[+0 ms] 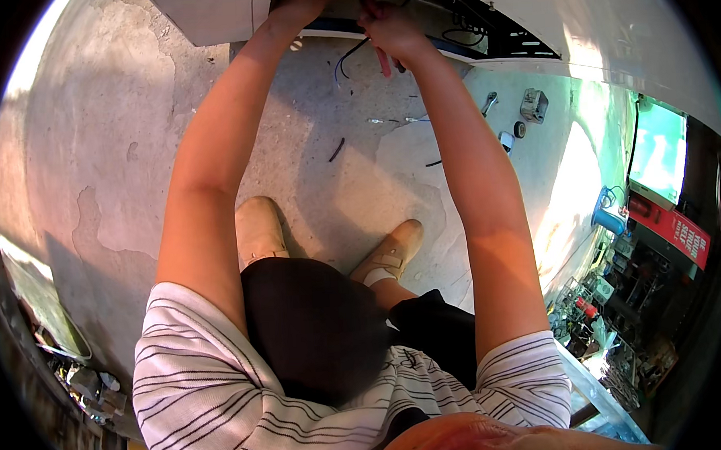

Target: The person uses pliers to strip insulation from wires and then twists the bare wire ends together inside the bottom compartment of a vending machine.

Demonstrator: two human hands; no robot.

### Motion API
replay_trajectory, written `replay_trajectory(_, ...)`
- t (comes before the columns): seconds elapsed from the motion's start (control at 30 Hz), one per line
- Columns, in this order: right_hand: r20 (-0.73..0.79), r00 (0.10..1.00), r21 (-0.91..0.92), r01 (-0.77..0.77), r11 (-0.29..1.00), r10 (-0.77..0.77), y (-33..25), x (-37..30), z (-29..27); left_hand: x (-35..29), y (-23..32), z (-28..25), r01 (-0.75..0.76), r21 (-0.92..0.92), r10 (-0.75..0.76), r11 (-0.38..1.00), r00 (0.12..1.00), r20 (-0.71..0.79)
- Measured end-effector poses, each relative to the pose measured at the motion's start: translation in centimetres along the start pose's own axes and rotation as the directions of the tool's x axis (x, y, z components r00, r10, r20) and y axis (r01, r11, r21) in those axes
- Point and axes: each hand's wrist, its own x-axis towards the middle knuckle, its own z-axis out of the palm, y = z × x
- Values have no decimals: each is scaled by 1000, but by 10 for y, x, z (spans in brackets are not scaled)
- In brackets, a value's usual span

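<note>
Both my arms reach forward to a long dark opening in a white metal casing (609, 21) at the top of the view. My right hand (394, 32) is closed around a pair of pliers with red handles (384, 63), whose handle ends stick out below the fist. The working end of the pliers is dark and hard to make out. My left hand (302, 4) reaches into the shadow of the opening, left of the pliers, and its fingers are hidden. Thin dark wires (342, 65) hang from the opening between my hands and the floor.
On the concrete floor (319, 186), right of my right forearm, lie a wrench (489, 103), a grey metal box (534, 105), a small black roll (520, 129) and a pale small object (506, 141). Cut cable bits (337, 149) lie nearer. Mixed clutter (605, 303) fills the right edge.
</note>
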Motion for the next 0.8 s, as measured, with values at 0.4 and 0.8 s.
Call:
replay_trajectory(0.4, -24, 997, 75, 74, 994, -73, 25, 18, 1, 1, 0, 9, -69, -119, 66, 991, 998, -25)
replay_trajectory(0.8, -56, 998, -75, -5, 997, 1, -2, -5, 0, -2, 12, -2, -142, 89, 135, 986, 987, 85)
